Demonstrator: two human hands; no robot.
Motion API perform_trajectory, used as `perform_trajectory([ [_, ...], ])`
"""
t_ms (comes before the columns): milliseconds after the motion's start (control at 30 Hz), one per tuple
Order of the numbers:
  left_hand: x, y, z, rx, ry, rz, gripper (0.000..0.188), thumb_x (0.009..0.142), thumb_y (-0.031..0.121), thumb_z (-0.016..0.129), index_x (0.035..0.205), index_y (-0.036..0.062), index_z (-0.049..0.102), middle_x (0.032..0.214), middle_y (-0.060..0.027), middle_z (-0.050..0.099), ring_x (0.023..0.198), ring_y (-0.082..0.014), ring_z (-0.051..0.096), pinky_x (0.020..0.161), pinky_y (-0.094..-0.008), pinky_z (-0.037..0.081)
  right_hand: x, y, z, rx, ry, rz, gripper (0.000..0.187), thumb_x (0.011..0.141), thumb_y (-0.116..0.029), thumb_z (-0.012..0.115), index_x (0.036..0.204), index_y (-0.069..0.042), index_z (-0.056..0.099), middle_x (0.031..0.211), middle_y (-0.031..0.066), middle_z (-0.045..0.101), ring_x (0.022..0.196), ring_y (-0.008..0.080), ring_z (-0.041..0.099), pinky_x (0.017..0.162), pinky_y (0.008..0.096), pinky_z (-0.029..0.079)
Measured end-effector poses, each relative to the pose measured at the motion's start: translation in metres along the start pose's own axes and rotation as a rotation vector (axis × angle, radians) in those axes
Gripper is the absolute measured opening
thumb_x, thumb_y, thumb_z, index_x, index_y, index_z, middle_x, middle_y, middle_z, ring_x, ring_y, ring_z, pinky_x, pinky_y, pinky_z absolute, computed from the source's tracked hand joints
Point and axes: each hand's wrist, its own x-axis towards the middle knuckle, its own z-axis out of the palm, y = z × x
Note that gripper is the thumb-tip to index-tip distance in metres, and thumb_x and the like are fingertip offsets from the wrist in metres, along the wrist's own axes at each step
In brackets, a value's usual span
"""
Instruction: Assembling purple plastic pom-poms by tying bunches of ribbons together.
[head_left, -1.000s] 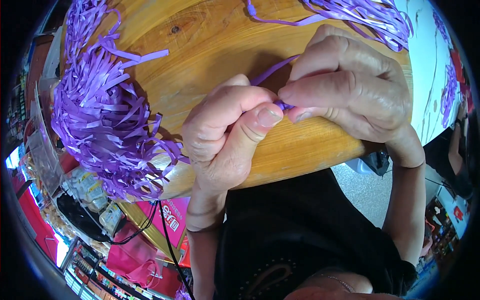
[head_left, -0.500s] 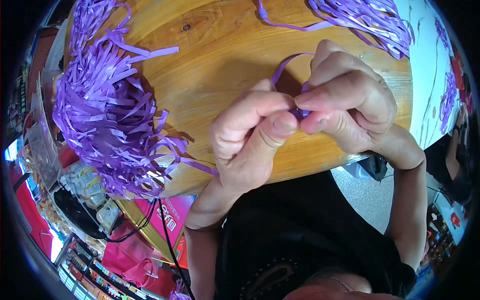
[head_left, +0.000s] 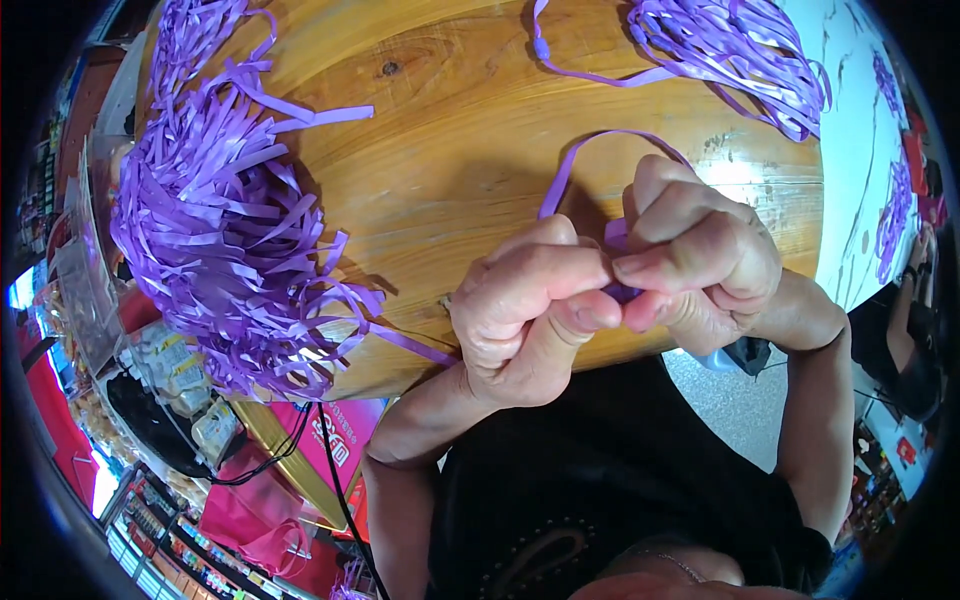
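Over the near part of the wooden table, both my hands pinch a purple ribbon [head_left: 566,178] between thumb and forefinger. My left hand [head_left: 535,310] and my right hand [head_left: 700,265] meet almost tip to tip. A small bunched bit of the ribbon shows between the fingertips; whether it is knotted I cannot tell. From there the ribbon loops up behind the hands. At the left lies a big heap of cut purple ribbons [head_left: 225,230], one strand reaching toward my left wrist. A looped bundle of purple ribbons [head_left: 735,50] lies at the far right.
The wooden table [head_left: 430,120] has a curved near edge close to my body. A white marbled surface [head_left: 850,150] adjoins it on the right, with more purple ribbon on it. At lower left are packaged goods, a black cable [head_left: 345,490] and a pink bag [head_left: 260,530].
Both hands have come down and slightly nearer my body, still pinching the ribbon. More of the ribbon's loop shows above them now. The view has shifted a little.
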Motion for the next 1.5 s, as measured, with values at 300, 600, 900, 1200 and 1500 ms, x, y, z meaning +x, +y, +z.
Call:
perform_trajectory([
  [300,0.007,0.002,-0.010,0.147,-0.012,-0.017,0.013,0.084,0.012,0.062,0.085,-0.0004,0.058,0.067,-0.0043,0.053,0.055,-0.0116,0.042,0.051,-0.0249,0.033,0.011,0.008,-0.007,-0.095,-0.026,-0.046,0.029,0.075,-0.021,0.071,0.092,-0.001,0.058,0.076,0.0075,0.053,0.062,0.0186,0.046,0.055,0.0300,0.038],
  [600,0.011,-0.005,-0.016,0.046,0.040,-0.028,0.011,0.086,0.010,0.058,0.086,-0.0005,0.058,0.071,-0.0020,0.050,0.060,-0.0093,0.039,0.055,-0.0232,0.032,0.019,0.001,-0.017,-0.294,-0.130,0.030,0.032,0.070,-0.016,0.072,0.098,0.000,0.064,0.080,0.0085,0.057,0.066,0.0182,0.051,0.057,0.0280,0.040],
  [900,0.006,-0.007,-0.011,0.045,0.071,-0.031,0.012,0.086,0.009,0.058,0.090,-0.0021,0.057,0.072,-0.0033,0.051,0.062,-0.0095,0.041,0.056,-0.0227,0.032,0.022,-0.003,-0.016,-0.290,-0.048,-0.025,0.030,0.069,-0.010,0.072,0.095,0.003,0.065,0.079,0.0111,0.059,0.063,0.0174,0.052,0.055,0.0279,0.040],
  [1200,0.007,-0.006,-0.016,0.152,0.004,-0.032,0.023,0.088,0.020,0.058,0.100,0.0014,0.054,0.075,-0.0020,0.049,0.065,-0.0088,0.043,0.059,-0.0235,0.035,0.019,0.003,-0.019,-0.351,-0.087,-0.099,0.028,0.069,-0.008,0.071,0.093,0.003,0.063,0.082,0.0132,0.061,0.064,0.0191,0.055,0.054,0.0286,0.042],
  [1500,0.010,-0.007,-0.014,0.296,0.026,0.121,0.011,0.082,0.007,0.062,0.087,-0.0031,0.059,0.068,-0.0045,0.052,0.056,-0.0115,0.042,0.050,-0.0239,0.033,0.018,0.002,-0.021,-0.412,-0.112,-0.138,0.024,0.071,-0.010,0.072,0.090,0.002,0.062,0.076,0.0105,0.056,0.061,0.0193,0.051,0.051,0.0279,0.039],
])
